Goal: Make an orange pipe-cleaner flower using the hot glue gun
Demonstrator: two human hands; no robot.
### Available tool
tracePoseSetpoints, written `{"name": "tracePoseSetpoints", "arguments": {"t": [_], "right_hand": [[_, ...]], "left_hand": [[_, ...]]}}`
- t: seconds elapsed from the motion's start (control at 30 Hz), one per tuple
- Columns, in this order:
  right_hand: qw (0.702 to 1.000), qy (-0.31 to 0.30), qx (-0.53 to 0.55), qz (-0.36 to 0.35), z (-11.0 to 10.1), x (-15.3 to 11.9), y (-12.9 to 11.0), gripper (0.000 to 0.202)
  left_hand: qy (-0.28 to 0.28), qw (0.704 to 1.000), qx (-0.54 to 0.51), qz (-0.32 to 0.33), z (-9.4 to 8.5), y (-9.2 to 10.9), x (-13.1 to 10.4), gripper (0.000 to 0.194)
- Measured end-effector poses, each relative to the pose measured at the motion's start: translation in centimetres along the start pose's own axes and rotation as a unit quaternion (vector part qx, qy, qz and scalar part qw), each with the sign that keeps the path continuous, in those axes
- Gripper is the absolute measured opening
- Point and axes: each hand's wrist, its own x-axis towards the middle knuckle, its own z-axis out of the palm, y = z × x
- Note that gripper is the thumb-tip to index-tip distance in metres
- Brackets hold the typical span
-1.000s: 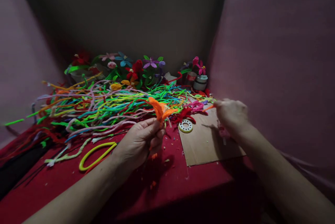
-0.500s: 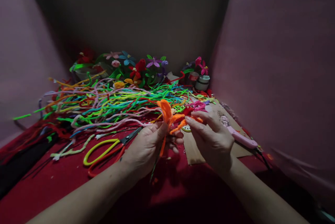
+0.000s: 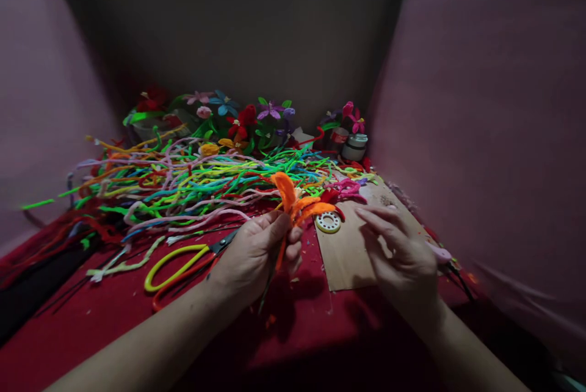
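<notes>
Pinched in my left hand point(image 3: 260, 245) is an orange fuzzy flower point(image 3: 286, 192); one petal points up, others stretch to the right, and a thin dark stem hangs below the fingers. My right hand point(image 3: 400, 251) hovers over the right part of a cardboard piece point(image 3: 341, 264), its fingers apart and holding nothing. Between the hands, a white disc with holes and a yellowish rim point(image 3: 328, 221) lies on the cardboard. Partly behind my right hand shows a pink-handled tool point(image 3: 439, 253).
Scissors point(image 3: 176, 251) with yellow and orange handles lie left of my left hand. Many coloured fuzzy stems point(image 3: 206, 178) spread across the red cloth point(image 3: 114, 325). Behind them stand finished flowers point(image 3: 238, 123) and a lidded jar point(image 3: 354, 146). Pink sheets hang at both sides.
My right hand has let go of the orange petals and moved right, over the cardboard. The white disc is now uncovered. My left hand shifted slightly left with the flower.
</notes>
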Motion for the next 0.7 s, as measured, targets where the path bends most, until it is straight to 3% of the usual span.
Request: {"name": "tracePoseSetpoints", "arguments": {"t": [0.1,0.2,0.27,0.33,0.53,0.63,0.7], "right_hand": [[0.983,-0.061,-0.158,0.07,-2.8,-1.0,3.6,0.043],[0.921,-0.178,-0.328,0.115,-4.8,-2.1,7.2,0.044],[0.883,-0.242,-0.374,0.149,-5.3,-2.9,8.9,0.043],[0.867,-0.274,-0.385,0.157,-5.3,-3.5,10.0,0.038],[0.897,-0.231,-0.357,0.121,-4.9,-4.5,11.1,0.029],[0.93,-0.154,-0.31,0.127,-5.3,-4.2,10.4,0.026],[0.957,-0.098,-0.233,0.142,-5.8,-3.6,8.7,0.027]], "left_hand": [[0.01,0.999,0.03,-0.006,-0.2,0.1,0.1,0.029],[0.026,0.998,0.051,-0.012,0.0,0.3,0.1,0.033],[0.032,0.998,0.048,-0.012,0.0,0.5,0.1,0.036],[0.035,0.999,0.038,-0.013,0.1,0.5,0.1,0.04],[0.055,0.998,0.023,0.01,0.3,0.8,0.2,0.044],[0.066,0.997,0.031,0.026,0.4,0.9,0.1,0.04],[0.069,0.996,0.049,0.034,0.3,0.9,0.0,0.035]]}}
